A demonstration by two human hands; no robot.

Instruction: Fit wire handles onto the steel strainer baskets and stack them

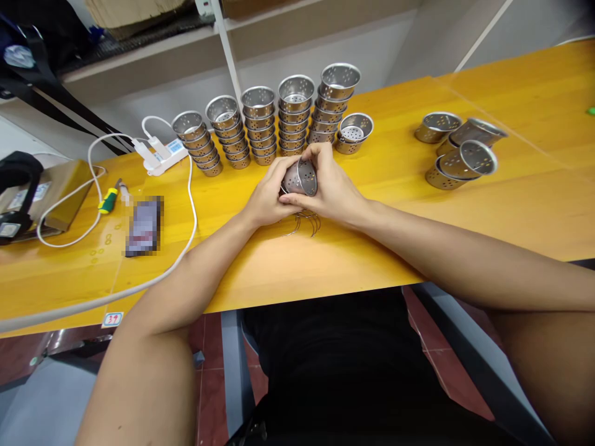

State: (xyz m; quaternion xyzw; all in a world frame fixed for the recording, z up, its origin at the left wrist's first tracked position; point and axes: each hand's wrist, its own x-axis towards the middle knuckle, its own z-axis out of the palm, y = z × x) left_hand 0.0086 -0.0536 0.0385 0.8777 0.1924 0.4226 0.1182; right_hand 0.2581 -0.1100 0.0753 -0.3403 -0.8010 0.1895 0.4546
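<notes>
Between both hands is a perforated metal cup (pixel 301 178), tilted on its side above the yellow table (pixel 260 266). My left hand (pixel 269 195) wraps round its left side. On the right, my right hand (pixel 328 183) grips it with thumb below and fingers over the top. Thin curved metal wires (pixel 312 223) show just beneath the hands; whether they join the cup I cannot tell. Behind the hands stand several stacks of similar cups (pixel 258 127), and a short stack (pixel 354 133) sits at their right end.
More perforated cups (pixel 468 160) lie tilted and nested at the right. A white power strip (pixel 167 156) with cables, a green-yellow screwdriver (pixel 108 201) and a blurred phone-like object (pixel 144 226) are on the left. A cardboard box (pixel 69 195) and black headphones (pixel 21 192) lie farther left.
</notes>
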